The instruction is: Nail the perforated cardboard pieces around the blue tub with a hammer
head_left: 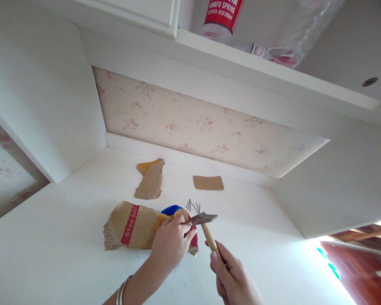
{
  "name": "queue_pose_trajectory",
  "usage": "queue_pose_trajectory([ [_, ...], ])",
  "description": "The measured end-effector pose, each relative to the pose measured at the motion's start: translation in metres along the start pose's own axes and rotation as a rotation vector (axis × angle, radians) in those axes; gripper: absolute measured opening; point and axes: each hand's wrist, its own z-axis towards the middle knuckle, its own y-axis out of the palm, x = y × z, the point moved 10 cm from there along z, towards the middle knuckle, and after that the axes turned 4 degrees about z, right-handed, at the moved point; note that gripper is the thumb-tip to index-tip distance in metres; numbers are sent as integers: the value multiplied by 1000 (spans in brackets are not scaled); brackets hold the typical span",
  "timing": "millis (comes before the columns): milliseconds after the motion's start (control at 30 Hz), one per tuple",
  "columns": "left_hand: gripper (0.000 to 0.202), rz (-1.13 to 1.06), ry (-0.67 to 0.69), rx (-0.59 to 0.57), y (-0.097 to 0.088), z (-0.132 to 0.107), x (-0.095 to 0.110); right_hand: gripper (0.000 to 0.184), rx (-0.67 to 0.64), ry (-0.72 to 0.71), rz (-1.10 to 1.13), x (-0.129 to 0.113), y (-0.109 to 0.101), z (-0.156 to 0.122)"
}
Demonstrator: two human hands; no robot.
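My right hand [230, 269] is wrapped round the wooden handle of a hammer [211, 239]. The metal head of the hammer is right beside the fingertips of my left hand [173, 237]. That hand rests on a torn piece of brown cardboard [144, 226] with red printed bands and many small holes. Its thumb and fingers are pressed together; what they pinch is hidden. Behind the fingers shows a blue patch [171, 209], with yellow beside it. Several loose nails [189, 205] lie just beyond the hammer head.
A torn cardboard scrap [150, 182] and a small rectangular cardboard piece [208, 183] lie farther back on the white surface [66, 245]. White side panels enclose it. Overhead, a shelf [266, 63] holds a red-labelled bottle [222, 17] and clear plastic packaging [307, 29].
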Motion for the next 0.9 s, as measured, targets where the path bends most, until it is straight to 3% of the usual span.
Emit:
queue_pose_trajectory([
  [233, 29, -9, 47, 12, -2, -3, 4, 70, 44, -66, 11, -1, -3, 4],
  [367, 28, -18, 36, 6, -1, -4, 2, 66, 5, 2, -30, 8, 2, 6],
  [500, 25, -74, 50, 28, -2, -4, 2, 72, 58, -25, 23, 7, -3, 6],
  [767, 18, -180, -31, 15, 2, -3, -10, 72, 85, 15, 9, 15, -5, 5],
  [900, 27, -140, -63, 43, -1, -4, -12, 71, 78, -20, 10, 11, -4, 3],
])
